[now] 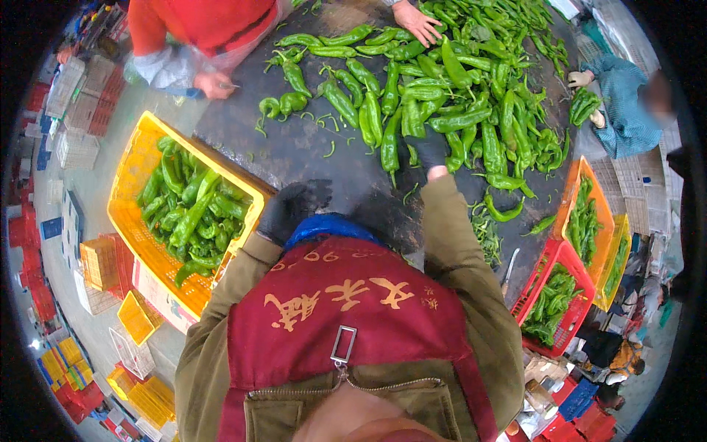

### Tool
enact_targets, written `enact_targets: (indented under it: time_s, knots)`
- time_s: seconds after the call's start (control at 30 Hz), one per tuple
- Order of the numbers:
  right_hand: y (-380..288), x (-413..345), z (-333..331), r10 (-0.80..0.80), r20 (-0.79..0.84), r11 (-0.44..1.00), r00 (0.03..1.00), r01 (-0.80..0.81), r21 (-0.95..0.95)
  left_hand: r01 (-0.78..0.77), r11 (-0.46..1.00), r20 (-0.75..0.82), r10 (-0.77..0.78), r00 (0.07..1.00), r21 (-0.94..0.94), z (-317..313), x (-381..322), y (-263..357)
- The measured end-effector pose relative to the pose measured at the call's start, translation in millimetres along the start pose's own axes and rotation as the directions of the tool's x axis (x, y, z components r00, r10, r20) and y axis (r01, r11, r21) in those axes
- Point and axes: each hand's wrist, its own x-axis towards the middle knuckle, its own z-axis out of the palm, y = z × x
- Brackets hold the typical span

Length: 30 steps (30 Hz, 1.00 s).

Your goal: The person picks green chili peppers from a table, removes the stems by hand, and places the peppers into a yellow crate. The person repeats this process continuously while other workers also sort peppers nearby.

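Observation:
A broad heap of long green peppers [464,116] covers the right and far part of a dark table [331,160]. My right hand [429,148], in a dark glove, reaches into the near edge of the heap, its fingers at a wide green pepper [411,117]; whether it grips it is hidden. My left hand [293,204], in a dark glove, lies low at the near table edge, beside the yellow crate [124,188] of green peppers. Its fingers are partly hidden against the dark surface. Cut stems and scraps [331,149] lie between my hands and the far peppers.
Across the table a person in red [204,27] has one hand on the heap. Another person in blue-green [624,105] holds peppers at the right. A red crate [574,326] and an orange crate [599,237] with peppers stand near right. A knife [511,265] lies near the right edge.

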Motion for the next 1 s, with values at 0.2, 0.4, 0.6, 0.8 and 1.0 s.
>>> enact_targets:
  time_s: [0.2, 0.4, 0.6, 0.8, 1.0]
  knots:
    - [-41, -6, -47, 0.038, 0.358, 0.324, 0.933, -0.350, 0.879, -0.003, 1.000, -0.113, 0.002, 0.994, -0.008, 5, -4, -1]
    - [-50, 6, -37, 0.349, 0.381, 0.434, 0.856, -0.508, 0.744, 0.052, 0.997, 0.171, -0.060, 0.983, 0.052, 28, 7, 1]
    - [-64, -79, 77, -0.218, 0.513, 0.967, 0.830, 0.111, 0.231, -0.059, 0.858, -0.122, 0.140, 0.983, 0.510, 24, 19, -18]
    - [-80, -104, 104, -0.429, 0.449, 0.865, 0.784, 0.500, -0.047, -0.175, 0.947, -0.124, 0.215, 0.969, 0.271, -24, 40, -18]
    - [-31, -41, 39, -0.190, -0.033, 0.877, 0.981, 0.154, -0.455, -0.176, 0.979, -0.206, 0.153, 0.967, -0.100, -17, 25, 4]
